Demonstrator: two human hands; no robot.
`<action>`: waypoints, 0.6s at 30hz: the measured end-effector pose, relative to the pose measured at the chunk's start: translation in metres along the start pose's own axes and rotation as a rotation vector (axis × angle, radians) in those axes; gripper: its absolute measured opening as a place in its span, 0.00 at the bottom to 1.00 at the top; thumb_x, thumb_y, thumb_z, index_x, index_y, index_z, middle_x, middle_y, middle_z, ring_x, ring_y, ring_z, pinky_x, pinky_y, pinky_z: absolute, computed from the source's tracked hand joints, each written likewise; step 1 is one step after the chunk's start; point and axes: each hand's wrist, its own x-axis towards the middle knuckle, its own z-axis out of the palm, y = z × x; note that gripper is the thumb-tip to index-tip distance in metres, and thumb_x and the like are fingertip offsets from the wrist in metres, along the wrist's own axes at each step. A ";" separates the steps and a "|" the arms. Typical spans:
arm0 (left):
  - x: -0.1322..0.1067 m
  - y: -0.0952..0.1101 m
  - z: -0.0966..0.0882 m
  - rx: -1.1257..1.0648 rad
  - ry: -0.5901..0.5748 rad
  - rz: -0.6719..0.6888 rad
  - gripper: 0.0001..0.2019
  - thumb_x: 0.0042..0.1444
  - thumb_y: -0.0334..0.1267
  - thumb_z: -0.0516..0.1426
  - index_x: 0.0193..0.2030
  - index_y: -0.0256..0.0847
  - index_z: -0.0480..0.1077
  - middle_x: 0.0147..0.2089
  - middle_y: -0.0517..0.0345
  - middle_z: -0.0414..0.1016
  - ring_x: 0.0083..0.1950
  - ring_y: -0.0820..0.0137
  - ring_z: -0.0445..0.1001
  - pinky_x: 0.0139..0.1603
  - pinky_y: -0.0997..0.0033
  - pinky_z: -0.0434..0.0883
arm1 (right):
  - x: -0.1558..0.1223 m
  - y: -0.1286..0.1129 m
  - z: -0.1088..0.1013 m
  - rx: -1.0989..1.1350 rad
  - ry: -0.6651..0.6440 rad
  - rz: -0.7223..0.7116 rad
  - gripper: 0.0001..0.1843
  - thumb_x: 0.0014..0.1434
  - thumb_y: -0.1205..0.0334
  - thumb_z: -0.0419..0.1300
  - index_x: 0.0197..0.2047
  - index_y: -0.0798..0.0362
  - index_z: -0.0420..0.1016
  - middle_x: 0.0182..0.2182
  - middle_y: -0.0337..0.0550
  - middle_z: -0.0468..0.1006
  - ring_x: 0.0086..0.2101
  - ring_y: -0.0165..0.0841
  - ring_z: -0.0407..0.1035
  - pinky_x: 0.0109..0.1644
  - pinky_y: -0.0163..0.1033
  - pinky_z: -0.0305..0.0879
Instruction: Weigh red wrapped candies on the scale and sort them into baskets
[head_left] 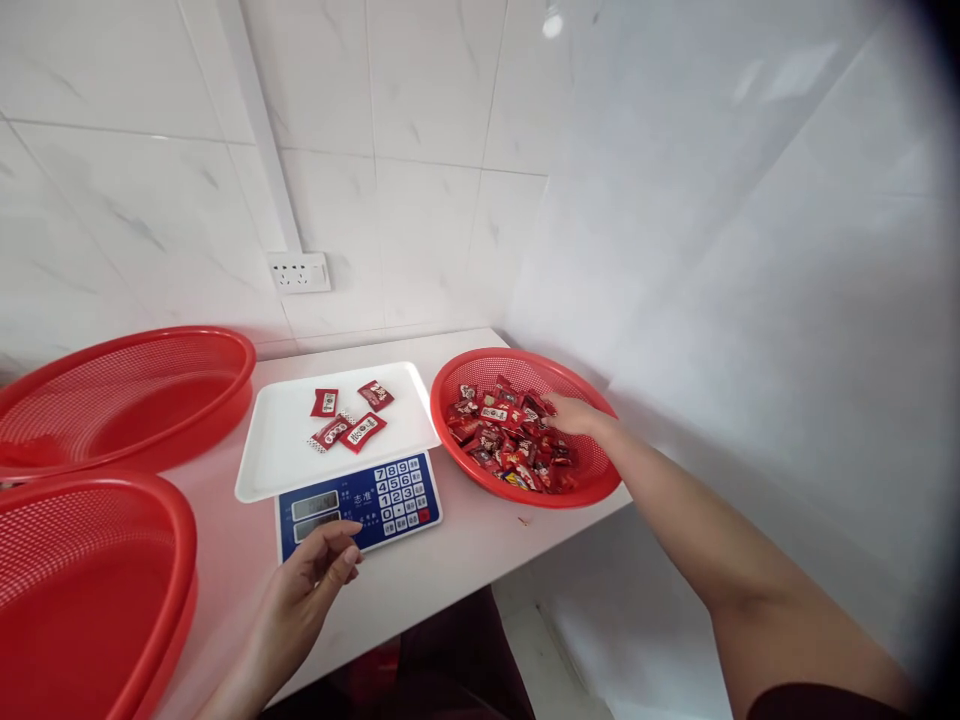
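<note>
My left hand hovers at the front edge of the blue digital scale, partly in front of its displays. Its fingers are loosely bent, thumb and forefinger a little apart, with nothing visible between them. On the scale's white tray lie several red wrapped snacks, two of them touching. My right hand reaches into a round red mesh basket from its right side. A heap of small red snack packets fills its bottom. The right fingertips are hidden at the packets, so their grip does not show.
Two more red baskets, a rear one and a front one, stand on the left of the white table. A wall socket sits behind the scale. A small scrap lies near the table's front edge. A wall rises on the right.
</note>
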 end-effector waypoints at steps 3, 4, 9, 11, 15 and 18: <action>0.001 0.002 0.000 0.008 -0.001 0.011 0.18 0.50 0.52 0.58 0.41 0.41 0.70 0.28 0.60 0.71 0.30 0.68 0.71 0.34 0.68 0.71 | 0.011 0.000 0.005 0.026 -0.015 -0.011 0.23 0.51 0.70 0.60 0.52 0.54 0.71 0.46 0.50 0.76 0.44 0.39 0.71 0.45 0.36 0.63; 0.001 0.002 0.000 0.008 -0.001 0.012 0.18 0.50 0.52 0.58 0.41 0.41 0.70 0.28 0.60 0.71 0.30 0.69 0.71 0.34 0.68 0.71 | 0.014 -0.001 0.006 0.035 -0.025 -0.014 0.21 0.50 0.72 0.60 0.50 0.55 0.73 0.45 0.51 0.77 0.43 0.39 0.72 0.45 0.35 0.63; 0.001 0.000 0.000 -0.005 -0.007 0.014 0.16 0.50 0.51 0.58 0.40 0.42 0.70 0.28 0.60 0.71 0.30 0.69 0.71 0.34 0.68 0.70 | 0.022 -0.001 0.009 0.081 -0.036 -0.010 0.12 0.49 0.75 0.58 0.36 0.56 0.79 0.38 0.50 0.80 0.38 0.40 0.74 0.43 0.38 0.65; 0.001 -0.001 -0.001 -0.011 -0.009 0.013 0.16 0.50 0.50 0.58 0.40 0.42 0.70 0.29 0.59 0.71 0.31 0.69 0.71 0.34 0.68 0.70 | 0.021 0.001 0.006 0.113 0.009 -0.003 0.12 0.53 0.74 0.56 0.37 0.56 0.79 0.38 0.50 0.80 0.39 0.40 0.74 0.45 0.39 0.65; 0.001 -0.004 -0.001 -0.034 -0.011 0.017 0.15 0.52 0.49 0.58 0.40 0.41 0.70 0.29 0.59 0.70 0.31 0.69 0.70 0.34 0.69 0.70 | 0.014 0.005 -0.002 0.207 0.179 0.034 0.15 0.59 0.65 0.52 0.46 0.57 0.76 0.45 0.50 0.78 0.44 0.39 0.72 0.49 0.39 0.64; 0.002 -0.005 0.000 -0.039 -0.027 0.025 0.15 0.53 0.49 0.57 0.41 0.41 0.70 0.29 0.60 0.69 0.31 0.70 0.70 0.34 0.69 0.69 | 0.007 0.002 -0.006 0.264 0.287 0.073 0.18 0.61 0.58 0.51 0.49 0.57 0.74 0.46 0.49 0.77 0.44 0.38 0.72 0.48 0.39 0.65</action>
